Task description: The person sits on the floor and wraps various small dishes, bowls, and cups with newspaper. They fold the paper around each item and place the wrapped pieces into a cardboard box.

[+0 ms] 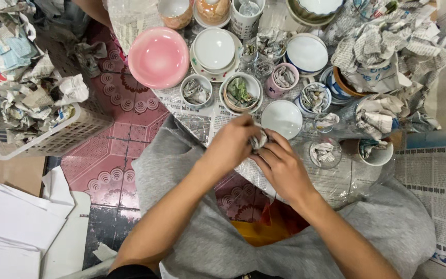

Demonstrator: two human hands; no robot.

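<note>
A small wad of newspaper [258, 139] is held between both hands just above the knees, over the near edge of a spread of crockery. The left hand [232, 144] is curled over the wad from the left, its fingers bent shut on the paper; the right hand [281, 164] is pressed against it from the right, its fingers [272, 143] likewise closed round it. What lies inside the wad cannot be told. Just beyond the hands a white bowl [282, 119] is seen, and to its left two small bowls [196, 91] stuffed with crumpled paper. Farther back a pink bowl [159, 57] is set beside a white bowl on a saucer [214, 50]. A clear glass [323, 153] packed with paper stands to the right of the right hand, with a white cup [377, 152] just beside it. A white basket [52, 137] heaped with crumpled newspaper is placed well apart on the left, on a red patterned floor [109, 165]. Flat white sheets [16, 227] are stacked at the lower left. Grey trousers [207, 243] cover the knees below the arms.
</note>
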